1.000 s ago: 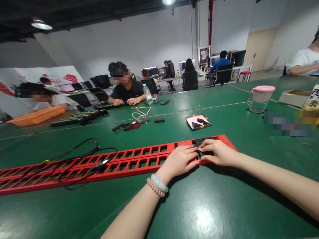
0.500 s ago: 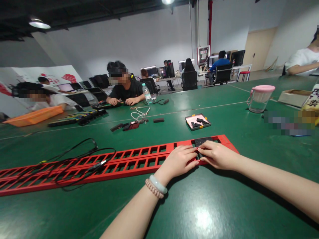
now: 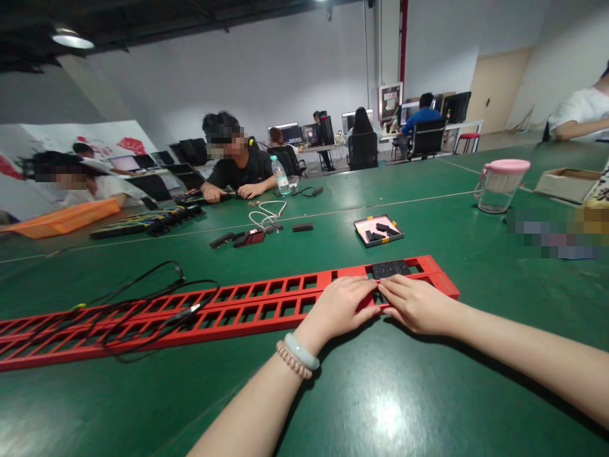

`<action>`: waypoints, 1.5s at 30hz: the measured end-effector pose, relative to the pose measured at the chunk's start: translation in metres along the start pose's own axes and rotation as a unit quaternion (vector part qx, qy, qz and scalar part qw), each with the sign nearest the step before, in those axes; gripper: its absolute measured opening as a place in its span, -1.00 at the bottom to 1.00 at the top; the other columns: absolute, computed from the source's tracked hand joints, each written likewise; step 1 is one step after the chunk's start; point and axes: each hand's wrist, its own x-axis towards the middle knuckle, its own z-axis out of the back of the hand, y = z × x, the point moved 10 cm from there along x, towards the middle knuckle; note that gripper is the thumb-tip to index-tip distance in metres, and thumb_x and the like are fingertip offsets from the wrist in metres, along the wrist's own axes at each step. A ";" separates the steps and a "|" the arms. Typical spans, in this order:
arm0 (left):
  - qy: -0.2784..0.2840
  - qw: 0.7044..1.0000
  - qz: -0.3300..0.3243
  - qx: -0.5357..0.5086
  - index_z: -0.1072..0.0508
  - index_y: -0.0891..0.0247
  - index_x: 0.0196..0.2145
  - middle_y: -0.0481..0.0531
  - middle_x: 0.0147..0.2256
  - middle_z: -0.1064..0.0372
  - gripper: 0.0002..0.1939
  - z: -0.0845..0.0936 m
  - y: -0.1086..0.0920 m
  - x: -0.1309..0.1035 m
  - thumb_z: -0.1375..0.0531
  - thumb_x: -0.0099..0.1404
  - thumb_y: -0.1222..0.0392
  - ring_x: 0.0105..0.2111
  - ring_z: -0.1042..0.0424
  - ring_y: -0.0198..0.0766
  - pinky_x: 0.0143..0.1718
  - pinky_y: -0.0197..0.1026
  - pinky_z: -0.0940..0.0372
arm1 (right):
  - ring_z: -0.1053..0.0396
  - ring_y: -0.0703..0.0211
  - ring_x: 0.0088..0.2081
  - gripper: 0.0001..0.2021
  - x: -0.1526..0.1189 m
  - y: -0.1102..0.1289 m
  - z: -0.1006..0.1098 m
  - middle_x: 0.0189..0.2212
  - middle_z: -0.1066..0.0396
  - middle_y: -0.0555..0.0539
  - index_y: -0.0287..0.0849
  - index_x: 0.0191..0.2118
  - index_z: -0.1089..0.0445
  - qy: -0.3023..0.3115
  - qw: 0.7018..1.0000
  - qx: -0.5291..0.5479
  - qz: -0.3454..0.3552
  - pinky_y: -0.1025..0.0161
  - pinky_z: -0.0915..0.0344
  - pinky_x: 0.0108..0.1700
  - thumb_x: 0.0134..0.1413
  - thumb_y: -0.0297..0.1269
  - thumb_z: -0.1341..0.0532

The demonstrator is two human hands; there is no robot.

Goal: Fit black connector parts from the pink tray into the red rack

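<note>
A long red slotted frame (image 3: 326, 279) lies across the green table, with two rows of rectangular openings. A black rectangular block (image 3: 391, 269) sits in the far row near its right end. My left hand (image 3: 340, 301) grips the near row, fingers over the top and thumb at the front edge. Close against it, my right hand (image 3: 413, 304) is closed on the same row, just in front of the black block. Between my fingertips a dark patch shows; whether it is a part or an opening I cannot tell.
Black cables (image 3: 164, 311) lie over the frame's left part. Behind it are a small tray (image 3: 360, 226) with several black pieces, a dark bar (image 3: 302, 227) and a white cable (image 3: 257, 219). A pink-lidded cup (image 3: 497, 193) stands right. A co-worker (image 3: 242, 168) sits opposite beside a bottle (image 3: 281, 181).
My right hand has shifted slightly down toward the near edge, and more of the black block shows. My left hand stays nearly in place. The view has moved a little.
</note>
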 end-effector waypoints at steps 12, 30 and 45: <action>-0.002 1.000 0.000 0.006 -0.28 0.27 0.00 0.12 -0.04 -0.33 -0.61 0.000 0.002 0.001 -0.11 0.26 0.05 -0.04 -0.32 -0.14 0.01 -0.08 -0.20 | -0.20 -0.14 0.05 -0.50 -0.006 0.002 -0.005 0.02 -0.25 -0.42 -0.53 0.07 -0.21 0.023 0.999 -0.031 -0.007 -0.01 -0.21 0.08 0.12 -0.20 -0.04; 0.006 1.000 -0.009 0.003 -0.29 0.28 -0.02 0.11 -0.05 -0.34 -0.63 0.001 -0.005 0.001 -0.08 0.29 0.04 -0.04 -0.32 -0.16 0.02 -0.10 -0.19 | -0.31 0.01 -0.13 -0.61 -0.001 -0.007 0.003 -0.12 -0.39 -0.27 -0.33 -0.01 -0.32 0.020 0.999 0.030 -0.011 0.06 -0.29 -0.06 0.15 -0.18 -0.04; 0.013 1.000 -0.012 0.009 -0.30 0.28 -0.04 0.10 -0.08 -0.36 -0.64 -0.001 -0.004 0.000 -0.10 0.27 0.05 -0.07 -0.34 -0.16 -0.02 -0.12 -0.21 | -0.25 0.02 -0.14 -0.70 0.067 -0.153 -0.007 -0.19 -0.40 -0.22 -0.28 -0.13 -0.40 -0.060 0.955 -0.067 -0.282 0.16 -0.16 -0.07 0.07 -0.39 -0.02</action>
